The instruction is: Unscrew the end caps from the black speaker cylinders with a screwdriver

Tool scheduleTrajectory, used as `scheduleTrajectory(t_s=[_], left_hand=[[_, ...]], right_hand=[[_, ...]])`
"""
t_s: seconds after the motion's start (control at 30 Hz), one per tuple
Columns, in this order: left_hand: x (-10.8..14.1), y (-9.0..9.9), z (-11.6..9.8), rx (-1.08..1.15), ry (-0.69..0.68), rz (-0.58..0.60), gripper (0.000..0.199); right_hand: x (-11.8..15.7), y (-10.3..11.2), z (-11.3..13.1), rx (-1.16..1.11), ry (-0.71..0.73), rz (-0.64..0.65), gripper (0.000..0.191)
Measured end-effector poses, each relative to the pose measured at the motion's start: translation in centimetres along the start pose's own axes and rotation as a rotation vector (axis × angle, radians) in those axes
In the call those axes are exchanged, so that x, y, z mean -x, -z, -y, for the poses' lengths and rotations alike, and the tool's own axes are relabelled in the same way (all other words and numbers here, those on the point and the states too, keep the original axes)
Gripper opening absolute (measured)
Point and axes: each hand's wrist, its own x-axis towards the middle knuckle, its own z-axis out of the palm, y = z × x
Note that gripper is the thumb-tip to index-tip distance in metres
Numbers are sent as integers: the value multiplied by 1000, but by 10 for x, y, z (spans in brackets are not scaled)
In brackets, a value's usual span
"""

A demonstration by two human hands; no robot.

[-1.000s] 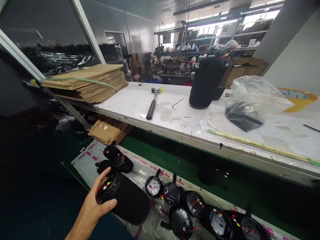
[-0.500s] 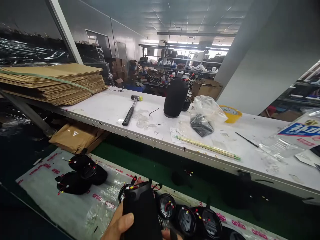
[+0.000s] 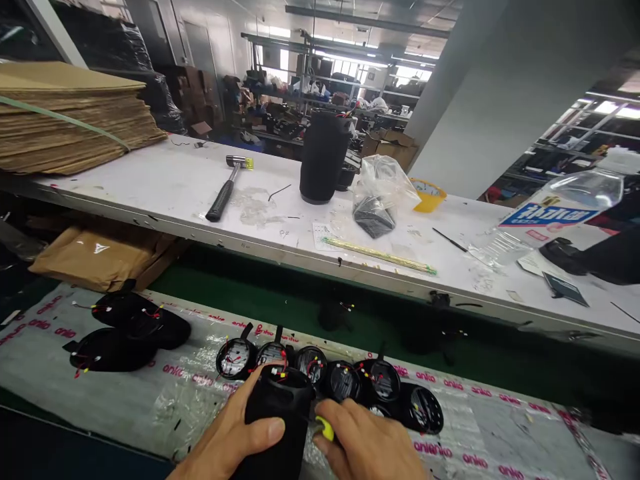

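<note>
My left hand point(image 3: 240, 427) grips a black fabric-covered cylinder point(image 3: 280, 420) from its left side, thumb across the front; red, white and yellow connectors show at its top. Just right of the cylinder, my right hand point(image 3: 363, 437) is closed around a small yellow tool point(image 3: 325, 428), mostly hidden by the fingers. Beyond both hands lie several black cylinders with round open ends and wires, one of them the rightmost point(image 3: 424, 409). More black cylinders point(image 3: 120, 350) rest at the left on the plastic-covered surface point(image 3: 195, 400).
On the white shelf point(image 3: 180, 193) are a rubber mallet point(image 3: 223, 193), an upright black cylinder point(image 3: 323, 157), a plastic bag point(image 3: 380, 193), yellow tape point(image 3: 427, 195), a green-gold strip point(image 3: 380, 255) and a plastic bottle point(image 3: 555, 207). Stacked cardboard point(image 3: 70, 120) stands at the left.
The view has shifted, so the shelf sits further left and higher. My right hand, barely visible before, now shows fully beside the cylinder with the yellow tool. My left hand still holds the cylinder.
</note>
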Motion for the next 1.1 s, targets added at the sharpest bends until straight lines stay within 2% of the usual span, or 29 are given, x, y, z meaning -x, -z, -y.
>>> scheduleTrajectory(t_s=[0.13,0.27,0.47,0.63,0.8,0.9,1.0,1.1], left_hand=[[1,4,4,-73,-3,37,65],[2,5,5,-93,-14,50,65],[1,5,3,-129,6,61,62],[0,4,3,-185,7,58,67],[4,1,4,-246,0,12,70],[6,-1,5,-321,-1,-33,72],[4,0,9,-386,-22,-75,71],[1,1,12,-249,-2,-43,70]], right_hand=[[-11,9,-6,58,124,106,29],[-7,7,-9,61,140,192,14],[-3,2,-7,117,141,169,19],[-2,4,-5,177,142,253,23],[-3,13,0,288,214,291,23],[-6,15,5,343,210,309,21],[-8,14,6,345,205,350,18],[-6,11,0,215,187,325,13]])
